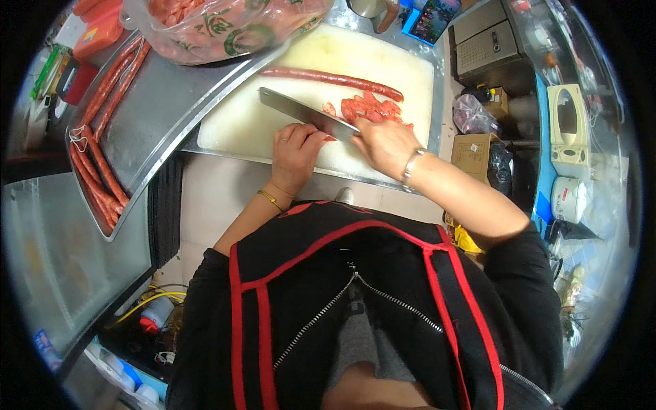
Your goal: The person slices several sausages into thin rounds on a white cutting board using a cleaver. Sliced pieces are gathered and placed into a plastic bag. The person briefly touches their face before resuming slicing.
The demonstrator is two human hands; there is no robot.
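My right hand (388, 147) grips a cleaver (302, 111) whose wide steel blade points to the upper left, over a white cutting board (236, 125). Close beside the blade, my left hand (294, 154) has its fingers curled on the short end of a red sausage (329, 138); most of that piece is hidden. A heap of sausage slices (370, 108) lies beyond the blade, partly behind my right hand. Farther back on the board rests a whole sausage (333, 78).
A metal tray (154, 110) with tied sausages (97, 174) stands at the left, overlapping the board. Behind it sits a clear plastic bag (230, 31) full of sliced sausage. A phone (433, 20) and a metal cup (368, 7) are beyond the board. Cardboard boxes (470, 156) lie low at the right.
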